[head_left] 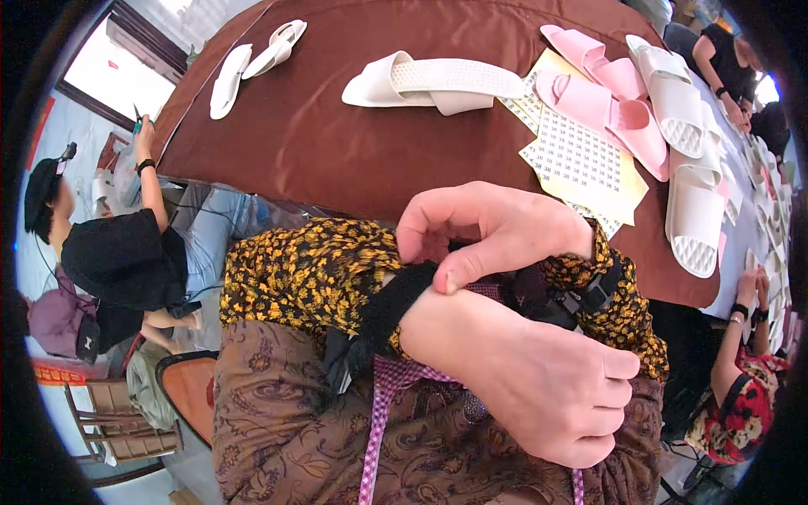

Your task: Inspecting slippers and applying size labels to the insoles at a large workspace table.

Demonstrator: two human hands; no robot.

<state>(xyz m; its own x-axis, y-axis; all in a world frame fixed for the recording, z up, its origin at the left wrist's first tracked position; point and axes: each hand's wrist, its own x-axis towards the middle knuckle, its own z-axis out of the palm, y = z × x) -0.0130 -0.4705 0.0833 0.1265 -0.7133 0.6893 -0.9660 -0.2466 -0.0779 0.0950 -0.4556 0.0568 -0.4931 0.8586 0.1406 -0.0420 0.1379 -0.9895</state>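
Observation:
My left hand [530,379] is closed in a loose fist, its back turned up, above my lap. The forearm crosses in front of me from the left in a black and yellow floral sleeve. Around that wrist sits a fuzzy black wristband [396,303]. My right hand [497,223] reaches over from the right, thumb on the left wrist and fingers curled at the band's edge, pinching it. A black strap with a buckle [593,295] goes round my right sleeve.
Ahead is a table with a brown cloth [286,143]. White slippers [433,84], a smaller white pair [231,80], pink slippers [602,109] and printed sticker sheets [581,156] lie there. More white slippers [694,202] line the right. People work at left [126,244] and right [741,396].

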